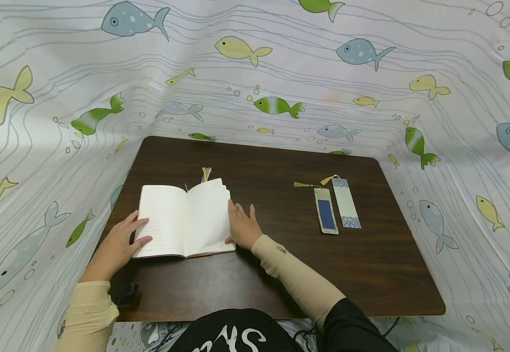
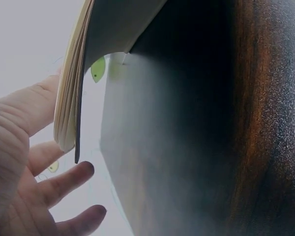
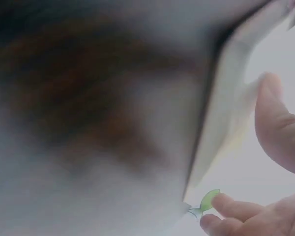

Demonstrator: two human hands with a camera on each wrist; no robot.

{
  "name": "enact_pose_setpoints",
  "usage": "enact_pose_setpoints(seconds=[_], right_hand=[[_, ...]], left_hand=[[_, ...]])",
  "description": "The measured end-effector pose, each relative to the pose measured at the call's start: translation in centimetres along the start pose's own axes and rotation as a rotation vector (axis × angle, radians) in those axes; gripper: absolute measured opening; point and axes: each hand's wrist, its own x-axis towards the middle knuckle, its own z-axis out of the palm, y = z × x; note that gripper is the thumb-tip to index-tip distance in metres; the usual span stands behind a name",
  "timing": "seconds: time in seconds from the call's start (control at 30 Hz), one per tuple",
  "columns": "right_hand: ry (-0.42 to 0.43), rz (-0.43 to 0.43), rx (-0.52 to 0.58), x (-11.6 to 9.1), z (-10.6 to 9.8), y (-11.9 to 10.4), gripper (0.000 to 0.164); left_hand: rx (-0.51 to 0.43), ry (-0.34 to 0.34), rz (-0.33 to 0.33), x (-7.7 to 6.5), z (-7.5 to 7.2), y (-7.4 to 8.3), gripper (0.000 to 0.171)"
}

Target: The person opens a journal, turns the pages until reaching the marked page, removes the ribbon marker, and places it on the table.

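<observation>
An open notebook [image 1: 162,220] with lined left pages and a plain right page lies on the left of the table. My left hand [image 1: 118,242] rests at its left edge, thumb and a finger on the page. In the left wrist view the other fingers [image 2: 69,182] spread beside the page edges. My right hand [image 1: 244,227] touches the right edge, its fingers fairly straight. The right wrist view shows its thumb [image 3: 275,115] against the pages. A tassel [image 1: 206,173] sticks out beyond the notebook's top edge; what it hangs from is mostly hidden.
Two tasselled bookmarks, one with a blue panel [image 1: 326,213] and one pale with blue patterned ends [image 1: 346,203], lie on the right of the brown table [image 1: 281,274]. A dark object [image 1: 124,295] sits below the left wrist. Fish-printed sheeting [image 1: 316,102] surrounds the table.
</observation>
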Motion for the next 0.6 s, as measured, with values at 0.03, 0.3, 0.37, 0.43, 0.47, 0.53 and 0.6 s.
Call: enact_pose_setpoints(seconds=[0.03,0.3,0.37,0.43,0.47,0.53,0.6], right_hand=[[-0.001,-0.001,0.023,0.0,-0.2,-0.1,0.121],[0.065,-0.106,0.461,0.5,-2.1,-1.2,0.106],[0.08,-0.156,0.65,0.5,-2.6,-1.8,0.099],[0.068,-0.196,0.863,0.4,-2.9,-2.6,0.092],[0.047,-0.213,0.964,0.4,-3.0,-3.0,0.09],[-0.019,-0.247,1.106,0.3,-3.0,-3.9,0.085],[-0.093,-0.318,1.123,0.4,-2.7,-4.7,0.084]], left_hand=[[-0.002,0.0,0.001,0.0,0.0,0.0,0.067],[-0.011,-0.012,-0.006,-0.2,-0.1,0.1,0.067],[-0.014,-0.014,-0.009,-0.2,0.0,0.1,0.066],[-0.021,-0.014,-0.011,-0.2,-0.1,0.1,0.065],[-0.02,-0.009,-0.009,-0.2,-0.1,0.1,0.063],[-0.025,0.006,-0.003,-0.2,-0.1,0.2,0.059],[-0.028,0.021,0.003,-0.2,-0.2,0.3,0.055]])
